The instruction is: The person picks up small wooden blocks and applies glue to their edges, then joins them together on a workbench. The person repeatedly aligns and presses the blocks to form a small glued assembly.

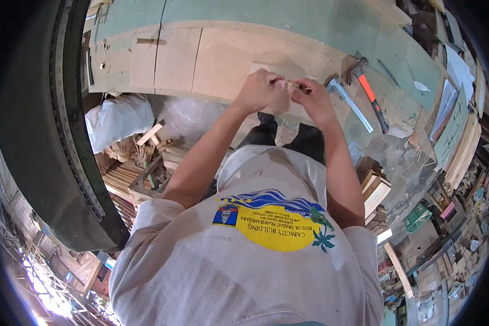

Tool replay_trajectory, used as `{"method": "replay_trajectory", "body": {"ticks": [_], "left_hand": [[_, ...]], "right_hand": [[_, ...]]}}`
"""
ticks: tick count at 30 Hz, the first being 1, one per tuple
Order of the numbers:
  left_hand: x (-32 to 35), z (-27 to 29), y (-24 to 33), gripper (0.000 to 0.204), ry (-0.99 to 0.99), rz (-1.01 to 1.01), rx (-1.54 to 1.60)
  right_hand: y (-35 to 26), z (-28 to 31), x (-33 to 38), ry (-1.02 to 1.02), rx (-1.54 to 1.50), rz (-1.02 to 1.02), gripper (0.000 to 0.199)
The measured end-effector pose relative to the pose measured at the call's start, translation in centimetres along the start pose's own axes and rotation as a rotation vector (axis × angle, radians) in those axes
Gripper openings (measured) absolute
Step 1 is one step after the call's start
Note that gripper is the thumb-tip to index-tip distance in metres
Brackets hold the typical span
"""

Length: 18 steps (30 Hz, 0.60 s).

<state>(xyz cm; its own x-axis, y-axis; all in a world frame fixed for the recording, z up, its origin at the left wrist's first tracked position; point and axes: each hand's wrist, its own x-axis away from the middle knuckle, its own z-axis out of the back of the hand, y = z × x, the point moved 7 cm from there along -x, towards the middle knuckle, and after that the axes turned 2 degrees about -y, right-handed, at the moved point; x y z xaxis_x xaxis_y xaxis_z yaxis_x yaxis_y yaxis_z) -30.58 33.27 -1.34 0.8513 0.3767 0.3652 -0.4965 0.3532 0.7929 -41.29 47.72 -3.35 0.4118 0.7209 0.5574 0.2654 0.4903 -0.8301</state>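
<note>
Over the near edge of the workbench [228, 60], my left hand [257, 89] and my right hand [314, 99] are close together with fingers pinched. A small pale piece [291, 85] shows between the fingertips, its right end in my right hand's pinch. Its kind is too small to make out, and whether the left fingers also grip it is hard to see. To the right of my right hand lie a hammer [370, 92] with an orange and black handle and a second tool [350, 103] with a pale blue handle, apart from the hand.
A dark metal machine part [43, 125] rises at the left. Under the bench's left side are a white plastic sack [119, 120] and stacked wood strips [126, 182]. Boards [376, 190] are piled by my right arm. Sheets and planks [462, 136] lean at the far right.
</note>
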Motion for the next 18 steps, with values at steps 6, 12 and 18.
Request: {"method": "replay_trajectory", "body": {"ticks": [6, 12, 18], "left_hand": [[-0.2, -0.4, -0.9, 0.041, -0.016, 0.058, 0.089], [0.1, -0.6, -1.0, 0.042, 0.004, 0.069, 0.097], [0.0, -0.3, -0.7, 0.043, -0.046, 0.062, 0.060]], "right_hand": [[-0.6, 0.0, 0.0, -0.091, -0.075, -0.051, 0.038], [-0.1, 0.0, 0.3, -0.073, -0.067, -0.102, 0.035], [-0.1, -0.2, 0.6, -0.027, -0.076, -0.105, 0.035]]}}
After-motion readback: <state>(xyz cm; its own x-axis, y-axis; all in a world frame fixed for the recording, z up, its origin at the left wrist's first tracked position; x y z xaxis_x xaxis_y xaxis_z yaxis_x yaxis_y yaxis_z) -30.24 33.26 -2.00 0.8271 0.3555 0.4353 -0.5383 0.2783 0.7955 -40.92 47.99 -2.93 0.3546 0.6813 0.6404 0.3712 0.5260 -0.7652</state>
